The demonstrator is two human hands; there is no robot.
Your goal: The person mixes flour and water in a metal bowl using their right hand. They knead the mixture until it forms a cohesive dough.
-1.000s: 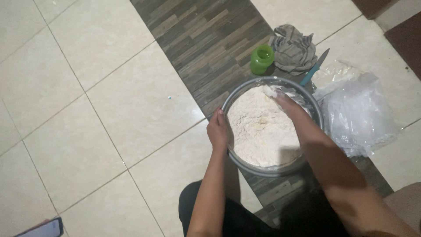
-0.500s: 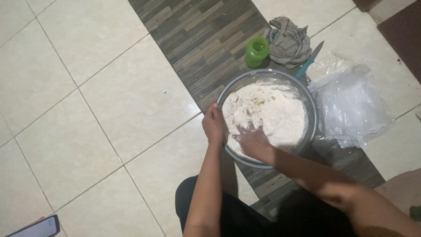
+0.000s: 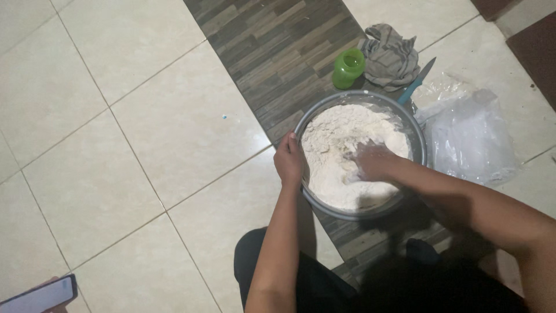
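1. Head view: my left hand (image 3: 288, 160) grips the near-left rim of the metal bowl (image 3: 418, 136), which sits on the floor where the dark wood-look strip meets the pale tiles.
2. My right hand (image 3: 370, 161) is buried, fingers spread, in the flour (image 3: 333, 139); it looks dry and loose, with no dough formed yet.
3. Beyond the bowl stand a green cup (image 3: 348, 68), a grey cloth (image 3: 391, 54) and a blue-handled knife (image 3: 416, 83); a clear plastic bag (image 3: 468, 136) lies right of it.
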